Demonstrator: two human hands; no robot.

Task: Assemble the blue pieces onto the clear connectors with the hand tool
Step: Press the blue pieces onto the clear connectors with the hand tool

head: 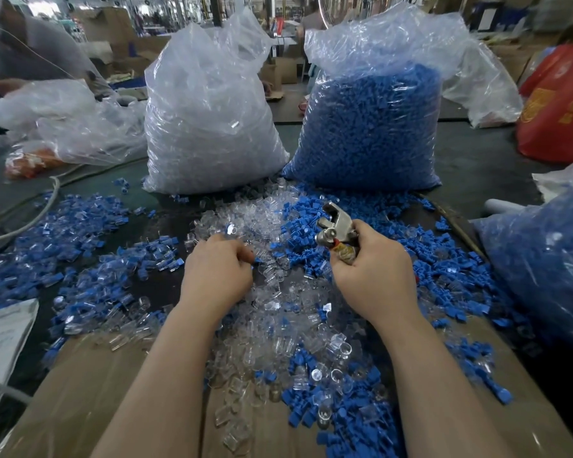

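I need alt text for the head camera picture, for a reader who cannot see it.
A person's right hand grips a metal hand tool while the left hand pinches a blue piece over loose clear connectors. Behind stand a bag of clear parts and a bag of blue parts.

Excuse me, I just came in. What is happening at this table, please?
A person is putting small plastic parts together. The right hand grips a metal hand tool, and the left hand pinches a blue piece over the loose pile of clear connectors. Behind the pile stand two large bags: one of clear parts, one of blue parts. Mixed parts cover the table.
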